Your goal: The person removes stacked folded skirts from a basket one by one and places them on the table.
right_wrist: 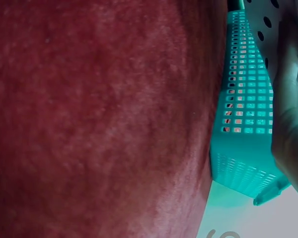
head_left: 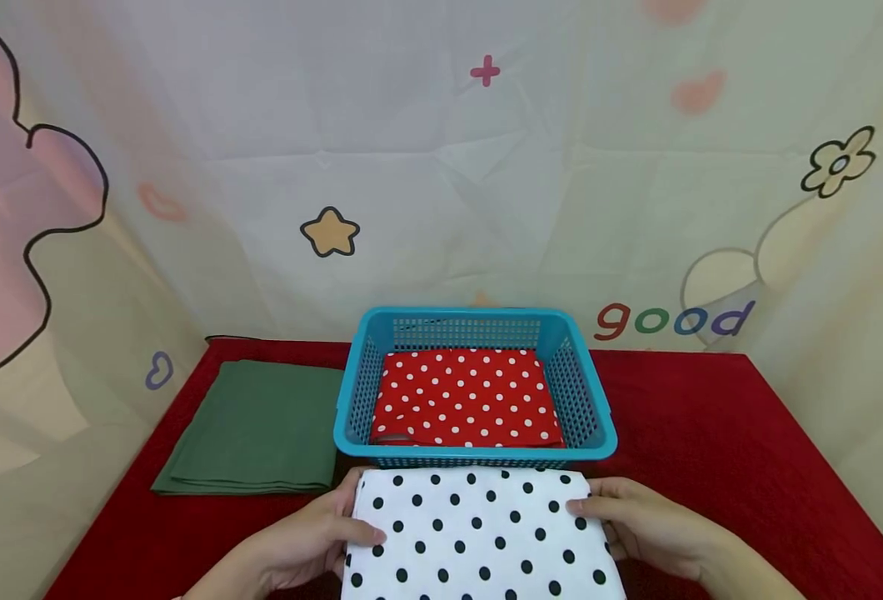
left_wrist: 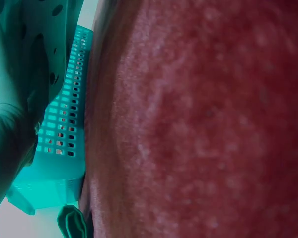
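**Both your hands hold the dotted cloth in front of the basket**

You have a folded white cloth [head_left: 479, 533] with black dots at the bottom centre of the head view. It lies flat and neatly squared, its far edge just beside the near wall of the blue basket [head_left: 587, 400]. Its near edge runs out of the frame at the bottom, so you cannot see the whole of it.

Your left hand [head_left: 302, 542] grips the cloth's left side, thumb on top and the fingers tucked under where they are hidden. Your right hand [head_left: 647, 525] grips the right side, thumb lying on the dotted top and the other fingers curled at the edge. The two hands sit well apart, one at each side of the cloth.

Inside the basket lies a folded red cloth [head_left: 464, 396] with white dots, filling most of its floor. At the left centre of the frame a folded green cloth [head_left: 257, 425] lies on the red table [head_left: 711, 433], just beside the basket.

Your wrist views tell you little. Each is mostly filled with blurred red table surface. In the left wrist view you see the basket's mesh wall [left_wrist: 62, 124], tinted teal, with a strip of dotted cloth at the upper left. The right wrist view shows the same mesh [right_wrist: 243, 114] and part of your hand at the right edge, too close to make out.
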### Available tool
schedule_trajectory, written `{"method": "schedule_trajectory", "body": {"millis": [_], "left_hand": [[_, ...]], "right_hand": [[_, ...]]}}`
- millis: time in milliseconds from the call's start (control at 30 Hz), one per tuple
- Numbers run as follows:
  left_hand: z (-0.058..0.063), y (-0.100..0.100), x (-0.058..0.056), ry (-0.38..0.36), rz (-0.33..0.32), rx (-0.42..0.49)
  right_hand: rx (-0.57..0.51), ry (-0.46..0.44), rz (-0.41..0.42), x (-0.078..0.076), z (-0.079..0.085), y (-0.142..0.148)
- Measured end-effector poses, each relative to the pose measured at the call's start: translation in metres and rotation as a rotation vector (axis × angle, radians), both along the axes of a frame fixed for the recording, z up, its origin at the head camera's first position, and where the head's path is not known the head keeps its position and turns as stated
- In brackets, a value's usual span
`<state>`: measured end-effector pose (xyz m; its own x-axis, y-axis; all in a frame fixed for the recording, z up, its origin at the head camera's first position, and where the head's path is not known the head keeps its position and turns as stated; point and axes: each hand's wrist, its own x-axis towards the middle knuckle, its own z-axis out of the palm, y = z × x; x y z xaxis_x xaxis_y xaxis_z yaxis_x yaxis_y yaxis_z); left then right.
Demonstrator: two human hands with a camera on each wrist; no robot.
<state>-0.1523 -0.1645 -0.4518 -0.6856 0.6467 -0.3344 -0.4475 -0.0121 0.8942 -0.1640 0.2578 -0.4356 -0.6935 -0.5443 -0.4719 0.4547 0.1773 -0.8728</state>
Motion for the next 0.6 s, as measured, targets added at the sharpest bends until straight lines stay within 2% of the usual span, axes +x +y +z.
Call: {"method": "schedule_trajectory", "body": {"millis": [367,600], "left_hand": [[-0.015,-0.002,-0.011,-0.005,0.013,-0.087],[-0.02,-0.001,-0.015,0.034,0.037,-0.181]], "right_hand": [[0.064,0.003,0.001,-0.008,-0.018,-0.003],[0.176,0.057,0.006,-0.009,-0.024,-0.007]]}}
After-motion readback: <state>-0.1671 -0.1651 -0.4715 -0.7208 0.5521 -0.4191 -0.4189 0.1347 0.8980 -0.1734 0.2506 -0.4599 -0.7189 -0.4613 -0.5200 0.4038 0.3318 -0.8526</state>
